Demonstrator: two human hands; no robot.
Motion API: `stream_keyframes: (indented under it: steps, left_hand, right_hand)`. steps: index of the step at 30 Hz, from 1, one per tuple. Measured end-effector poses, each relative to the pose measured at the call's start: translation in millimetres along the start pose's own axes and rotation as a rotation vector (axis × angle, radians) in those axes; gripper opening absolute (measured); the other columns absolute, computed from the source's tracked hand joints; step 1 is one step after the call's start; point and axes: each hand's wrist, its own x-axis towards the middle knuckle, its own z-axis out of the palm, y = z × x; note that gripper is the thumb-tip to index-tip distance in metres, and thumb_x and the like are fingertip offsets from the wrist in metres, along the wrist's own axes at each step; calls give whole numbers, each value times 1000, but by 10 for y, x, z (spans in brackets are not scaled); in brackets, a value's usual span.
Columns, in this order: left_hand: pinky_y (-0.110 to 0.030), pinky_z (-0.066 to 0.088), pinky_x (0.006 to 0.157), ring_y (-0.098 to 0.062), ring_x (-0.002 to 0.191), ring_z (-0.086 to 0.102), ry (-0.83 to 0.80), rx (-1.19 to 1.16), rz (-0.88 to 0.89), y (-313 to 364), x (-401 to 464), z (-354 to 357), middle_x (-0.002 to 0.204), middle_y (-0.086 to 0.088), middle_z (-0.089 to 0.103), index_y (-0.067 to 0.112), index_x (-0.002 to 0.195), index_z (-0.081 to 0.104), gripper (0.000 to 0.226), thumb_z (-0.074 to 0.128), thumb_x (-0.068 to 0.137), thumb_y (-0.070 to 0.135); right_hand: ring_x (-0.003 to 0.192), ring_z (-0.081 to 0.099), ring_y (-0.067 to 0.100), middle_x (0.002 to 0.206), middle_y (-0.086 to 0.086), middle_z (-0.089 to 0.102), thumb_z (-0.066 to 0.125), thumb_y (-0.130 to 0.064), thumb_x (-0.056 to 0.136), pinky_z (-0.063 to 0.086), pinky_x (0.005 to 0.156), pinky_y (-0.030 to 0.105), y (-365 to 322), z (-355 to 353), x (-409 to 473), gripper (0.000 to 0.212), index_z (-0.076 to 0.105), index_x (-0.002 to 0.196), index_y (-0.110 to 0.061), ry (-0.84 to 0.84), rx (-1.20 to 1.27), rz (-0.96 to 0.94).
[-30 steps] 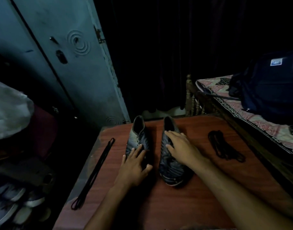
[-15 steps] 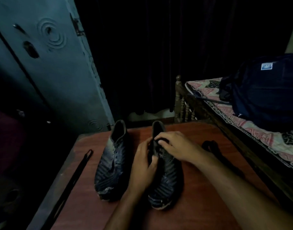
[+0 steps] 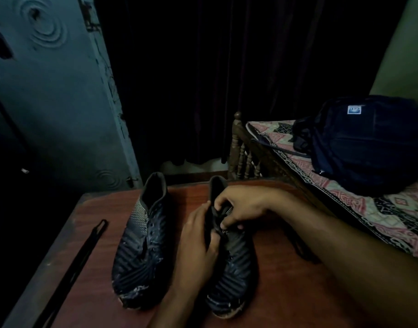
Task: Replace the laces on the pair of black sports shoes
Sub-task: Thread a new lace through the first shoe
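Steel cupboard [image 3: 61, 102], blue-grey, standing beyond the table's far-left corner. Dark curtain [image 3: 227, 79], hanging behind the table's far edge. Bed [image 3: 381, 209] with patterned cover, running along the table's right edge; dark backpack [image 3: 362, 145] lying on it. Table [image 3: 286, 292], reddish wood, carrying all task items. Left shoe [image 3: 141, 247], black, near the table's middle, toe toward the near edge, untouched. Right shoe [image 3: 234, 263], just beside it, partly hidden by both hands. Left hand [image 3: 196, 247], grasping that shoe's inner side, fingers curled round its upper. Right hand [image 3: 241, 204], pinching the lacing area at the tongue. Black lace [image 3: 80, 263], stretched along the left edge. Dark lace bundle [image 3: 302, 249], near the right edge, mostly covered by the right forearm.
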Motion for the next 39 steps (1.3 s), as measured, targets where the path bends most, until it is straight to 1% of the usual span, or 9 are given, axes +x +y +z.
stream_keyframes:
  steps: [5,9,18,21,24,26,30,34,39]
  left_hand:
    - [-36,40,115,-4,138,44,4,-36,15,43,-10,-16,152,13,45,27,153,42,59,61,98,17]
    - [-39,44,112,-6,133,50,10,-54,2,46,-30,-22,148,12,49,26,150,46,56,63,98,19]
    - [-30,39,110,-9,125,46,-64,-45,-1,64,-47,-43,136,11,45,43,151,45,65,59,92,20]
    - [-26,37,108,-9,123,45,-48,-35,-2,73,-30,-41,130,10,43,35,143,56,60,53,84,25]
    - [-13,32,102,5,116,42,-27,-43,60,74,-48,-46,123,16,40,35,130,65,52,55,81,23]
    - [-8,31,96,11,117,39,-15,-49,84,83,-46,-61,119,21,39,39,121,65,38,60,84,31]
    - [-19,41,94,-2,114,45,3,-37,146,110,-58,-77,118,22,44,40,109,61,19,69,92,38]
    - [-22,43,93,-5,113,48,26,-50,210,161,-78,-94,121,26,50,38,105,59,14,60,94,45]
    - [-16,39,89,-3,110,48,-12,-153,160,229,-100,-101,108,26,55,27,101,62,7,66,96,28]
  right_hand:
    - [55,64,5,63,-4,70,79,-13,86,48,50,22,56,66,-180,25,68,107,-17,152,325,48]
    - [59,66,7,65,-5,71,72,-5,90,51,49,22,54,129,-244,9,72,96,-12,327,474,10]
    - [65,58,-6,79,-9,70,74,-10,89,46,69,13,-225,-111,-393,6,73,93,-14,430,169,-114]
    - [56,64,2,76,5,67,68,4,91,52,57,17,-352,-201,-467,10,66,93,-5,476,413,-179]
    - [56,67,11,74,7,66,65,11,89,58,56,23,-502,-310,-519,15,63,91,-4,590,641,-256]
    - [63,71,15,75,3,67,65,12,89,59,60,28,-576,-393,-535,16,64,92,-4,659,723,-306]
    - [85,76,21,95,8,69,62,9,93,60,72,33,-634,-435,-533,17,63,99,-6,683,671,-369]
    - [95,73,9,102,7,70,53,11,94,58,82,31,-506,-312,-508,27,63,110,-8,777,521,-303]
    - [112,66,5,121,9,61,48,21,88,56,86,27,-311,-72,-537,43,64,107,-13,843,411,-257]
